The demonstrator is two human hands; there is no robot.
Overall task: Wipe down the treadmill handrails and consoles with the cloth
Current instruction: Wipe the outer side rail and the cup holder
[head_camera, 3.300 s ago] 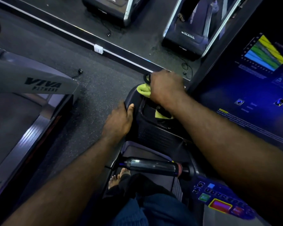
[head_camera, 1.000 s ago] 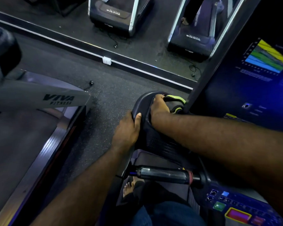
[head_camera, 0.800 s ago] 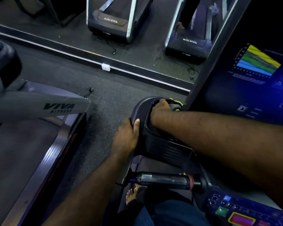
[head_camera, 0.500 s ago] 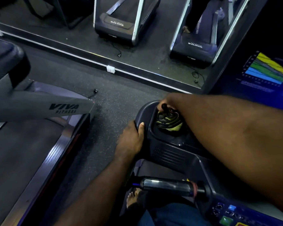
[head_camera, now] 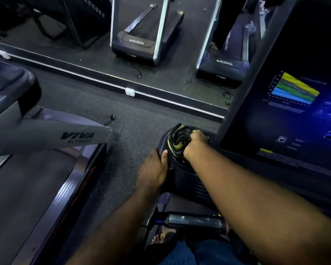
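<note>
Head view: right hand (head_camera: 194, 145) clenched round the bunched cloth (head_camera: 178, 143), pushing it into the recess at the console's (head_camera: 187, 180) left corner. Left hand (head_camera: 153, 171) rests flat on the console's left edge, fingers straight. Risk: the wadded cloth probably skips the recess corners.

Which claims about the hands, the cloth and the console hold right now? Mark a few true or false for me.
1. The right hand grips the bunched cloth. True.
2. The left hand holds the silver handrail grip. False: it rests on the outer edge of the console's side tray; neither hand touches the grip.
3. The console screen shows a coloured chart. True.
4. The cloth lies loose on the floor. False: it is in the right hand at the far end of the side tray.
</note>
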